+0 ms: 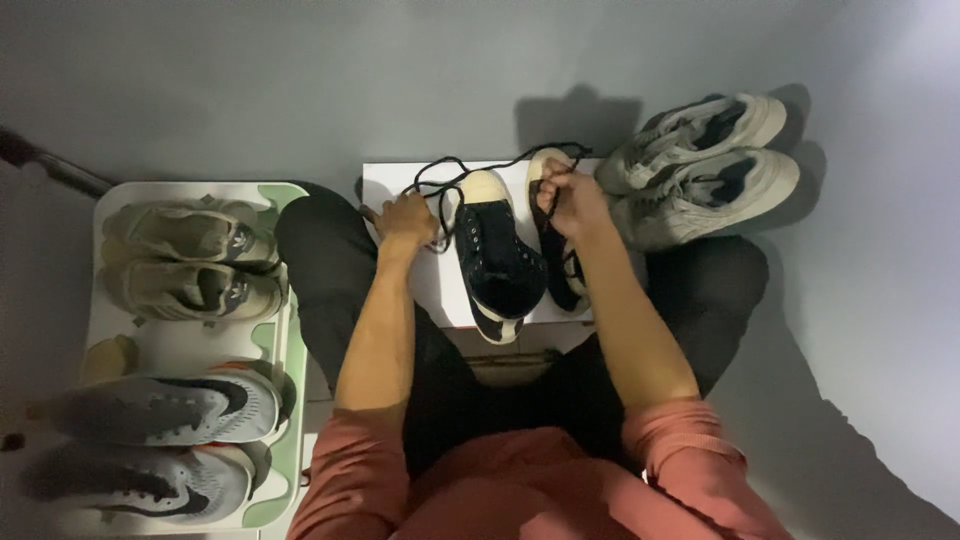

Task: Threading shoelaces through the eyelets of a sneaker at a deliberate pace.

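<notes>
Left hand: my left hand rests on the white box, its fingers closed on a strand of the black lace.
Right hand: my right hand is up at the pale toe end of the second black shoe, fingers pinched together on the other end of the lace.
Black shoe: the black canvas shoe lies between the two sets of fingers, on the box top, cream toe cap pointing away from me, its eyelet rows showing bare.
Lace: it loops loose beyond the fingers, from the left hand across the toe caps to the right hand.
Handling, as I judge it: the lace is thin, limp and light, so it wants a pinch close to its tip; the canvas upper is soft and will fold, so the stiff rubber sole or toe cap is the surer place to hold the shoe.
Left of the left fingers: a white and green tray holding two beige sneakers and two grey running shoes.
Right of the right fingers: a pair of grey-white sneakers on the floor.
</notes>
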